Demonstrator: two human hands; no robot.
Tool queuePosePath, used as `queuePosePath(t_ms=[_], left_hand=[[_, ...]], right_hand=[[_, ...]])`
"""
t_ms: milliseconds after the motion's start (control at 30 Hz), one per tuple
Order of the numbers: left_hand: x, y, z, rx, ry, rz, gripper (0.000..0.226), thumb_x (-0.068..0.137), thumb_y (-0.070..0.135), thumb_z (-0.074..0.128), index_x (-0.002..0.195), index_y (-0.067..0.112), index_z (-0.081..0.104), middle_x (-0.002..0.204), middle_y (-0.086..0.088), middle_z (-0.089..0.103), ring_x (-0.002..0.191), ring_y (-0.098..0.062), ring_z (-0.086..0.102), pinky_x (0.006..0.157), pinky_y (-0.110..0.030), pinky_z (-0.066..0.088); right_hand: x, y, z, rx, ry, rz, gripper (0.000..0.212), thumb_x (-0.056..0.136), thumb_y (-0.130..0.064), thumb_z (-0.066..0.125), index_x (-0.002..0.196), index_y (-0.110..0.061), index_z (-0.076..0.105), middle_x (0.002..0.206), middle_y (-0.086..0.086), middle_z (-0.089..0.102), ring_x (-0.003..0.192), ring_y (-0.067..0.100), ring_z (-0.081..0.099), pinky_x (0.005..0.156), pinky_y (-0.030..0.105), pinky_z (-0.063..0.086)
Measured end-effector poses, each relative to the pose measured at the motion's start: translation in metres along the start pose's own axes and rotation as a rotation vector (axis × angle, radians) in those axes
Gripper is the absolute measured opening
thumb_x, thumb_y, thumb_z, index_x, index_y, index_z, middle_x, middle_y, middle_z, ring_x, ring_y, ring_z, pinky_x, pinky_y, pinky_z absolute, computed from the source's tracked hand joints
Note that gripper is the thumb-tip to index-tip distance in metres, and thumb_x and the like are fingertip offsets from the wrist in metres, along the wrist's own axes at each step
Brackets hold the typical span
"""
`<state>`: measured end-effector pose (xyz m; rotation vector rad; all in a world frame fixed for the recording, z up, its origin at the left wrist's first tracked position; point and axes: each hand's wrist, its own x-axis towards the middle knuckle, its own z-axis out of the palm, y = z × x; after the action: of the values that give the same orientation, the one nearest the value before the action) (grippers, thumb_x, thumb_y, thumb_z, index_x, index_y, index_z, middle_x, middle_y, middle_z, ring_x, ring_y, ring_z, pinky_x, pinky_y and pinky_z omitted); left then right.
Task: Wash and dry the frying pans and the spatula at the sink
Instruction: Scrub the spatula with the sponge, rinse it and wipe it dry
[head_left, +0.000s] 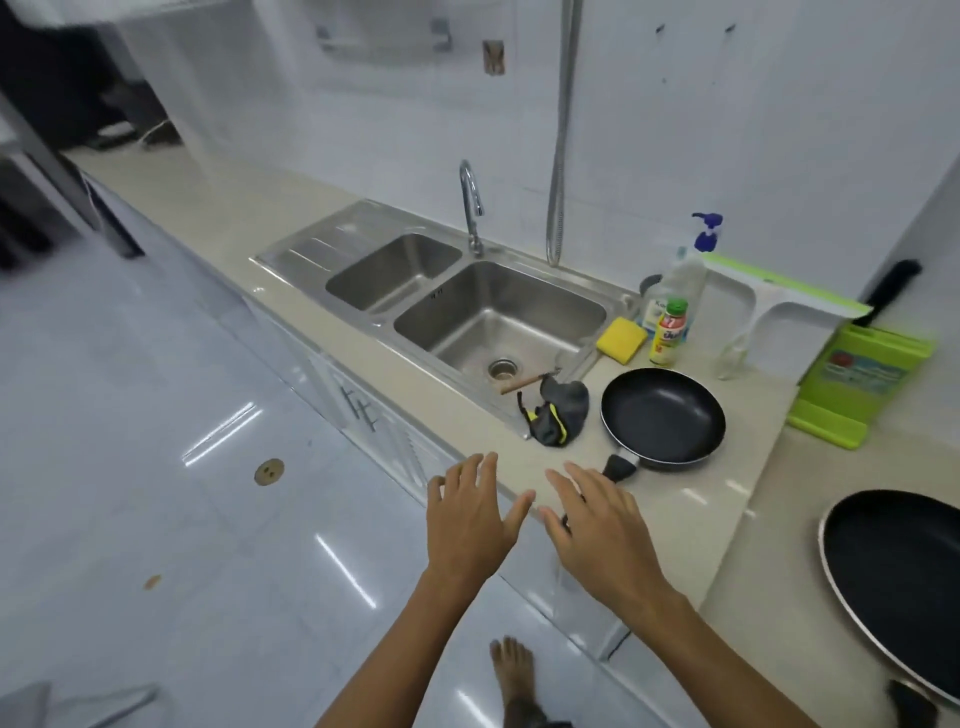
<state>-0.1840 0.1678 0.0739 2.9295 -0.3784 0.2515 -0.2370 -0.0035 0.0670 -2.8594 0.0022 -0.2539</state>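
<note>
A small black frying pan (662, 415) sits on the beige counter right of the sink, its handle pointing toward me. My right hand (597, 525) hovers over that handle with fingers spread, covering most of it. My left hand (470, 512) is open beside it, over the counter's front edge. A larger black frying pan (898, 582) lies at the right edge of view. A spatula with a wooden handle (524, 383) rests in the right basin of the steel double sink (597, 304). A dark cloth with yellow trim (556, 413) lies on the sink's rim.
A yellow sponge (621, 340), a small bottle with a green cap (670, 332) and a pump soap bottle (685, 275) stand behind the small pan. A green cutting board (862, 384) leans at the right. The tap (471, 205) rises behind the basins.
</note>
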Motion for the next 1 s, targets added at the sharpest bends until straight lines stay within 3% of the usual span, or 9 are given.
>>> queuePosePath(t_ms=[133, 267, 400, 500, 667, 767, 833, 900, 1000], left_hand=[[0.083, -0.034, 0.019, -0.008, -0.024, 0.007, 0.075, 0.093, 0.075, 0.032, 0.137, 0.020, 0.057, 0.135, 0.001, 0.064, 0.122, -0.022, 0.060, 0.102, -0.044, 0.045], [0.151, -0.063, 0.039, 0.008, -0.080, 0.052, 0.077, 0.092, 0.076, 0.032, 0.131, 0.017, 0.062, 0.127, 0.000, 0.068, 0.113, -0.023, 0.065, 0.095, -0.044, 0.048], [0.223, -0.077, 0.060, 0.027, -0.128, 0.124, 0.070, 0.091, 0.072, 0.041, 0.125, 0.016, 0.066, 0.118, -0.002, 0.071, 0.106, -0.024, 0.068, 0.089, -0.043, 0.050], [0.270, -0.079, 0.082, 0.003, -0.204, 0.233, 0.066, 0.090, 0.069, 0.044, 0.121, 0.016, 0.067, 0.112, -0.002, 0.072, 0.100, -0.024, 0.069, 0.084, -0.043, 0.050], [0.339, -0.084, 0.124, -0.023, -0.328, 0.445, 0.064, 0.088, 0.066, 0.044, 0.117, 0.015, 0.068, 0.102, -0.003, 0.073, 0.090, -0.026, 0.070, 0.079, -0.043, 0.051], [0.375, -0.094, 0.142, -0.006, -0.392, 0.497, 0.067, 0.088, 0.067, 0.039, 0.116, 0.014, 0.069, 0.100, -0.004, 0.073, 0.089, -0.026, 0.069, 0.078, -0.045, 0.052], [0.396, -0.103, 0.148, -0.008, -0.471, 0.529, 0.071, 0.089, 0.067, 0.032, 0.123, 0.014, 0.066, 0.108, -0.006, 0.072, 0.097, -0.027, 0.068, 0.085, -0.046, 0.050], [0.414, -0.110, 0.157, -0.003, -0.532, 0.574, 0.073, 0.094, 0.067, 0.028, 0.139, 0.015, 0.053, 0.128, -0.007, 0.064, 0.117, -0.027, 0.061, 0.099, -0.047, 0.043], [0.436, -0.108, 0.173, 0.016, -0.631, 0.634, 0.070, 0.100, 0.065, 0.031, 0.149, 0.016, 0.038, 0.143, -0.009, 0.053, 0.132, -0.028, 0.048, 0.108, -0.045, 0.033]], right_hand=[[0.089, -0.010, 0.027, 0.040, 0.013, 0.061, 0.053, 0.099, -0.051, 0.038, 0.130, -0.017, 0.064, 0.131, 0.008, 0.066, 0.117, 0.028, 0.065, 0.088, 0.044, 0.058], [0.164, -0.018, 0.047, 0.095, 0.003, 0.106, 0.041, 0.096, -0.041, 0.062, 0.127, -0.015, 0.064, 0.125, 0.007, 0.066, 0.111, 0.028, 0.065, 0.081, 0.043, 0.059], [0.223, -0.015, 0.062, 0.101, -0.005, 0.210, 0.040, 0.096, -0.046, 0.051, 0.123, -0.019, 0.064, 0.121, 0.003, 0.066, 0.101, 0.028, 0.065, 0.076, 0.043, 0.056], [0.249, -0.001, 0.079, 0.063, 0.000, 0.326, 0.032, 0.092, -0.039, 0.062, 0.116, -0.017, 0.064, 0.114, 0.005, 0.066, 0.092, 0.032, 0.064, 0.071, 0.044, 0.055], [0.286, 0.009, 0.096, -0.016, 0.015, 0.547, 0.033, 0.091, -0.031, 0.064, 0.121, -0.016, 0.063, 0.113, 0.004, 0.064, 0.093, 0.031, 0.064, 0.078, 0.042, 0.055], [0.315, 0.009, 0.097, -0.038, 0.027, 0.644, 0.039, 0.096, -0.034, 0.061, 0.131, -0.018, 0.058, 0.123, 0.005, 0.061, 0.100, 0.031, 0.062, 0.081, 0.043, 0.055], [0.339, 0.016, 0.098, -0.048, 0.046, 0.703, 0.040, 0.097, -0.033, 0.060, 0.133, -0.016, 0.057, 0.125, 0.009, 0.060, 0.101, 0.035, 0.061, 0.082, 0.047, 0.055], [0.360, 0.025, 0.097, -0.069, 0.100, 0.760, 0.040, 0.095, -0.030, 0.064, 0.130, -0.012, 0.059, 0.122, 0.015, 0.061, 0.098, 0.040, 0.061, 0.080, 0.049, 0.055], [0.382, 0.050, 0.093, -0.136, 0.137, 0.831, 0.039, 0.092, -0.027, 0.067, 0.124, -0.006, 0.061, 0.117, 0.021, 0.060, 0.094, 0.044, 0.059, 0.078, 0.050, 0.053]])
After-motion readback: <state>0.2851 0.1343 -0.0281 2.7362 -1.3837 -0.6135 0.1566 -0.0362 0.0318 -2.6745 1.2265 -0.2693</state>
